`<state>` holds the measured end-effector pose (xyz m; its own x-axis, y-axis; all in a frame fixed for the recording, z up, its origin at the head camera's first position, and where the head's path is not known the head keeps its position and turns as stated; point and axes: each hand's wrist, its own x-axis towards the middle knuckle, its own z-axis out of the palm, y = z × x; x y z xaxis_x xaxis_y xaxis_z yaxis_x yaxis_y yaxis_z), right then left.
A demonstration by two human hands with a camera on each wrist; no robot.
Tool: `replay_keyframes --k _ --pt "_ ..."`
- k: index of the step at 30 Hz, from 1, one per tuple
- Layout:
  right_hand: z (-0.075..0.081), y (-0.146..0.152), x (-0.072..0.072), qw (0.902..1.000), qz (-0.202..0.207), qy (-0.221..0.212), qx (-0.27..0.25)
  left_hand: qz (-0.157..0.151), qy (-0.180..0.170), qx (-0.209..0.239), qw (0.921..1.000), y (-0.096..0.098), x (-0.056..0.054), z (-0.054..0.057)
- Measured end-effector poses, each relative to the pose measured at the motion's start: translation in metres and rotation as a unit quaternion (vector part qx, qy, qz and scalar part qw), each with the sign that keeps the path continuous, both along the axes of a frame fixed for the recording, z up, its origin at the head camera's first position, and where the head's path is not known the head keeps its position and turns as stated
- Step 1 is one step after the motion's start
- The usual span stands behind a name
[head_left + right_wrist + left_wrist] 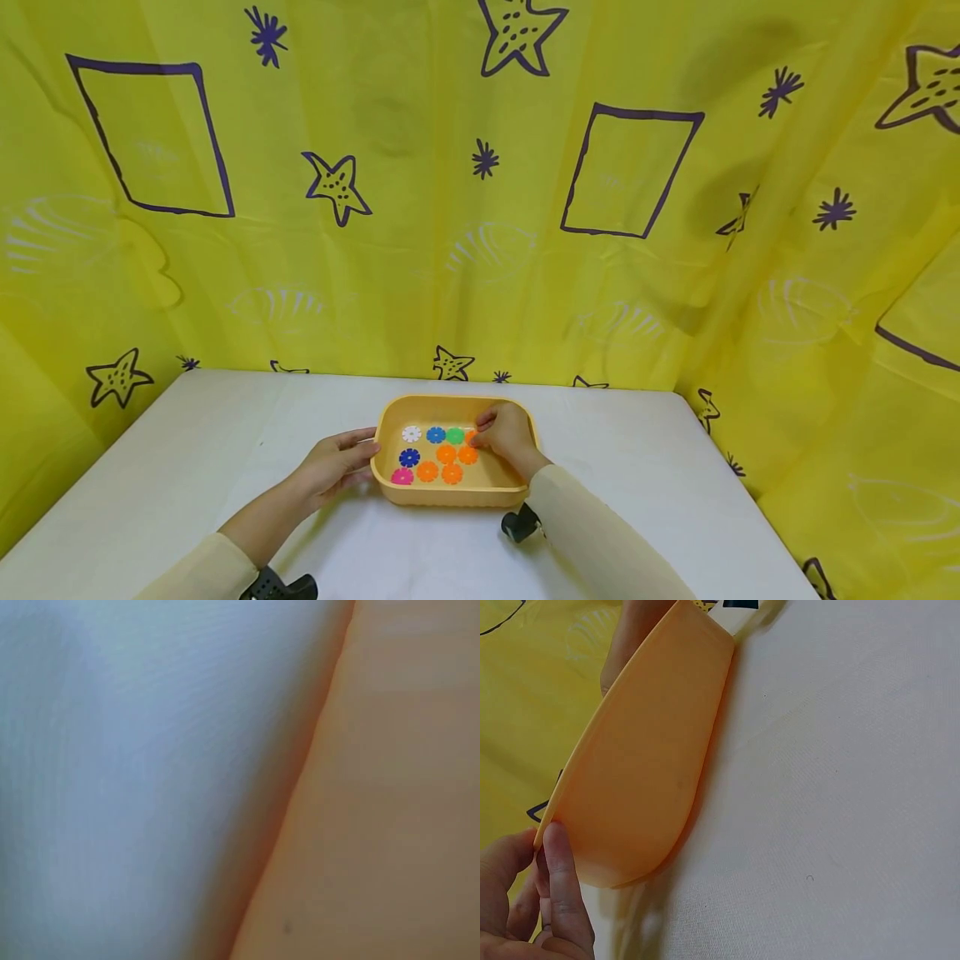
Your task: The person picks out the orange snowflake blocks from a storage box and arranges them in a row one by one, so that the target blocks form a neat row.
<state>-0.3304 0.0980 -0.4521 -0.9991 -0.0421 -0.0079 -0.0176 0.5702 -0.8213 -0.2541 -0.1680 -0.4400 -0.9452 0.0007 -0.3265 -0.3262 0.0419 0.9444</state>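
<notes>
A shallow light-orange plastic basin sits on the table. Its left rim is pinched by my left hand, and the left wrist view shows the thumb and fingers on either side of the basin's edge. Inside lie several flat, notched snowflake discs: a white one, blue ones, a green one, a pink one and orange ones. Over the right part of the basin, my right hand has its fingertips at an orange snowflake disc, partly hidden by them. The right wrist view shows only the basin's outer wall.
A white cloth-covered table extends around the basin. Yellow curtains with dark star and frame drawings hang behind and at both sides. Dark wrist devices are worn at both sleeves.
</notes>
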Motion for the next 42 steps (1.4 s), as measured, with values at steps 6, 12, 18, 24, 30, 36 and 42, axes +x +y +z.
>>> replay_keyframes --k 6,12,18,24,30,36,42 --pt "-0.0014 -0.0002 -0.0005 1.0000 -0.004 0.003 0.002 0.003 -0.001 0.001 1.0000 -0.0002 0.0003 -0.0016" --pt "-0.0001 -0.0007 0.0016 1.0000 -0.004 0.001 0.002 0.004 -0.003 0.008 1.0000 -0.0002 0.0005 -0.0021" --pt "-0.0001 -0.0005 0.0027 0.9999 -0.011 -0.002 0.005 0.003 -0.005 0.008 0.9999 -0.0006 0.0013 -0.0024" --pt "-0.0005 -0.0006 0.0019 0.9999 -0.013 -0.006 0.003 0.002 -0.004 0.011 0.9999 -0.0010 0.0010 -0.0022" --pt "-0.0004 -0.0003 0.0019 0.9999 -0.010 -0.003 0.000 0.001 -0.004 0.006 1.0000 -0.0014 -0.0001 -0.0030" --pt "0.0010 -0.0006 0.0026 0.9999 -0.008 -0.006 -0.011 0.005 -0.005 0.002 1.0000 -0.0010 -0.0002 -0.0024" --pt "0.0016 -0.0008 0.0019 0.9996 -0.012 -0.018 -0.018 0.004 -0.003 0.007 1.0000 -0.0011 0.0001 -0.0019"
